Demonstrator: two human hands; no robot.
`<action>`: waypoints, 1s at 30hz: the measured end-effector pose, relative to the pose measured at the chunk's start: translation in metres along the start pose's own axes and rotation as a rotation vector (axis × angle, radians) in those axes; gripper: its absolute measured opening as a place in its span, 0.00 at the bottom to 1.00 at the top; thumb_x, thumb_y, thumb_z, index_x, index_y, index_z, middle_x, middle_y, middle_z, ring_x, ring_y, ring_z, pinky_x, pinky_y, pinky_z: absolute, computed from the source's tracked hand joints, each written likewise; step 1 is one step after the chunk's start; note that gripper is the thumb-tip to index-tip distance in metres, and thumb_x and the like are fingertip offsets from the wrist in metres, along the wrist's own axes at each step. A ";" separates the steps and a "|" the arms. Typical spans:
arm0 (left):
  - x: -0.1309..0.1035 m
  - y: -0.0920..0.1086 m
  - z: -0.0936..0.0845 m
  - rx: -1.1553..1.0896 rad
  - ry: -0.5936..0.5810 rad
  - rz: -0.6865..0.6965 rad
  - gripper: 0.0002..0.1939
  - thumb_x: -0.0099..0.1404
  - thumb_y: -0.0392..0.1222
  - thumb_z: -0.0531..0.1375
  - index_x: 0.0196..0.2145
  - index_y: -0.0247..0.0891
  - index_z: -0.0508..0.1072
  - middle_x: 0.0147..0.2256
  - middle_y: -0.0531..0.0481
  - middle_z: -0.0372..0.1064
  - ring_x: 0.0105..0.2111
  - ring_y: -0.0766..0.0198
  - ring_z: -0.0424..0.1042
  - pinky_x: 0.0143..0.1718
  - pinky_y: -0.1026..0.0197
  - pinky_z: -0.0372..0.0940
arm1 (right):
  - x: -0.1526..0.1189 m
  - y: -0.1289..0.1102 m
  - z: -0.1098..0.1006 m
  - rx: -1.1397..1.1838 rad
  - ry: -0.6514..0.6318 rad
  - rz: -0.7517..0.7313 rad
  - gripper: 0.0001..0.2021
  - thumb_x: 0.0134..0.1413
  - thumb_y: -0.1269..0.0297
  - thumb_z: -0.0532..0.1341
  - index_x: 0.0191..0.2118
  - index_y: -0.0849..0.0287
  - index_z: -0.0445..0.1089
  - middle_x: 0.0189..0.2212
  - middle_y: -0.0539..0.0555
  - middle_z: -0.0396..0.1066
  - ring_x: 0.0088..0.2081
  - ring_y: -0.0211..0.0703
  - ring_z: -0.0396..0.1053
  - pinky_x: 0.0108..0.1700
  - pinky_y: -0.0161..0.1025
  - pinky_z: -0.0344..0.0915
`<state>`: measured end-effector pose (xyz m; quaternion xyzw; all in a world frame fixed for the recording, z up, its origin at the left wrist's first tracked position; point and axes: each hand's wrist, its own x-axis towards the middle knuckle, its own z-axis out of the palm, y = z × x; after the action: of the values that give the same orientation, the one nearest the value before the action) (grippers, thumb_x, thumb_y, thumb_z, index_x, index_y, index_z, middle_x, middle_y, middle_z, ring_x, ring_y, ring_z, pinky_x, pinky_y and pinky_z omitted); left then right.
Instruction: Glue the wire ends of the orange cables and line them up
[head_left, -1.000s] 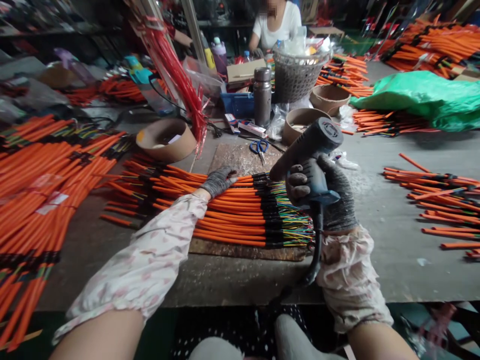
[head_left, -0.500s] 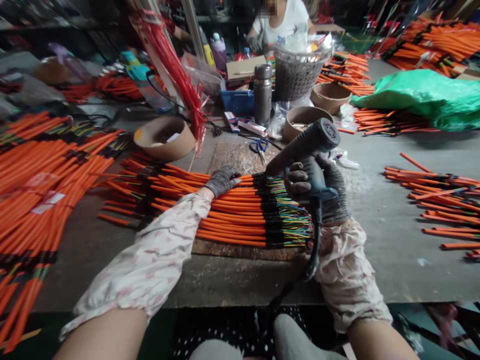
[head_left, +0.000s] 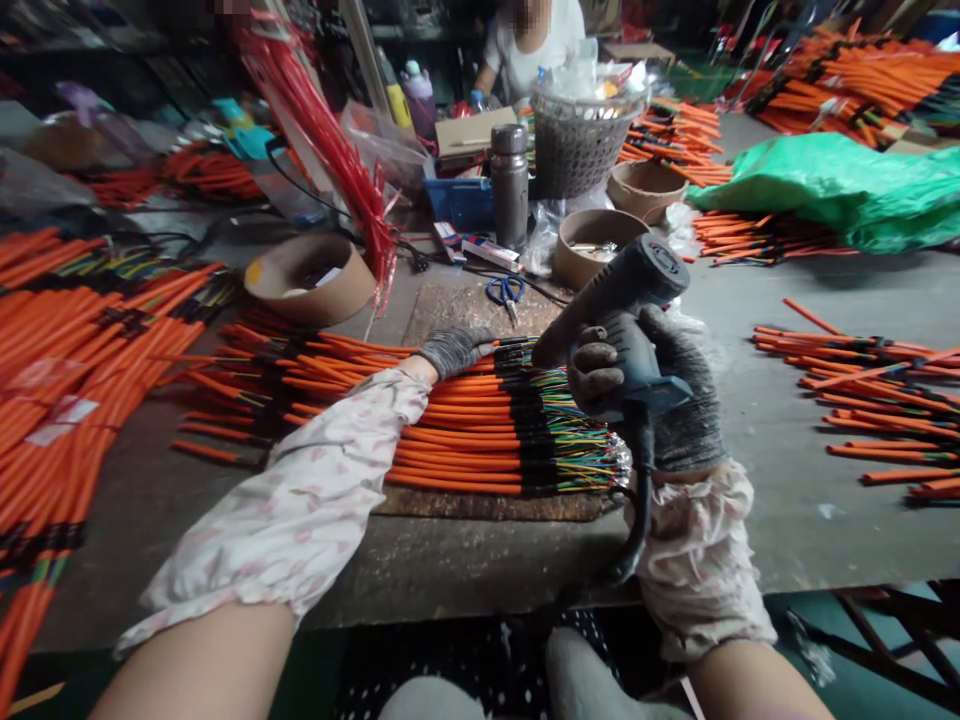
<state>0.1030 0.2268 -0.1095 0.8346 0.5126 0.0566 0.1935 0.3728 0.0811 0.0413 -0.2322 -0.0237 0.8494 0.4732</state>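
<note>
My right hand, in a grey glove, is closed around the handle of a dark heat gun. Its nozzle points left and down, over the far end of the row of black sleeves. These sleeves sit on orange cables laid side by side, with thin coloured wires fanning out at their right ends. My gloved left hand lies flat across the cables at the far side of the row, fingers stretched toward the sleeves. A worn board lies under the cables.
Blue-handled scissors lie beyond the cables. Behind stand cardboard rings, a steel flask and a basket. More orange cables lie right; a large pile is left. A person sits opposite.
The view has turned slightly right. Relative to the cables, my left hand and the heat gun have both shifted a little to the right. The gun stays in my right hand.
</note>
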 end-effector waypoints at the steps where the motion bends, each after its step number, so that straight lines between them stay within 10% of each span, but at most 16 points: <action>1: 0.002 0.004 0.000 0.014 0.002 0.004 0.19 0.74 0.49 0.54 0.54 0.41 0.78 0.52 0.44 0.79 0.55 0.51 0.75 0.63 0.51 0.65 | 0.000 -0.001 0.000 0.019 0.010 0.015 0.27 0.72 0.43 0.41 0.35 0.57 0.65 0.26 0.49 0.65 0.23 0.34 0.62 0.22 0.30 0.67; 21: 0.014 0.056 0.008 0.160 0.172 -0.050 0.20 0.79 0.49 0.51 0.54 0.41 0.79 0.54 0.44 0.79 0.54 0.52 0.77 0.60 0.53 0.68 | 0.000 -0.002 -0.006 0.138 -0.073 -0.050 0.13 0.72 0.53 0.51 0.39 0.55 0.60 0.31 0.51 0.64 0.29 0.39 0.64 0.25 0.33 0.69; 30: 0.002 0.038 0.007 0.213 0.152 0.052 0.21 0.74 0.37 0.52 0.58 0.37 0.77 0.65 0.39 0.70 0.68 0.49 0.66 0.72 0.47 0.55 | 0.004 -0.002 -0.015 0.025 -0.199 0.013 0.17 0.74 0.49 0.49 0.39 0.55 0.63 0.30 0.51 0.66 0.28 0.39 0.65 0.24 0.33 0.70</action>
<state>0.1380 0.2116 -0.1018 0.8568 0.5070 0.0698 0.0628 0.3789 0.0825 0.0267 -0.1410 -0.0583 0.8716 0.4658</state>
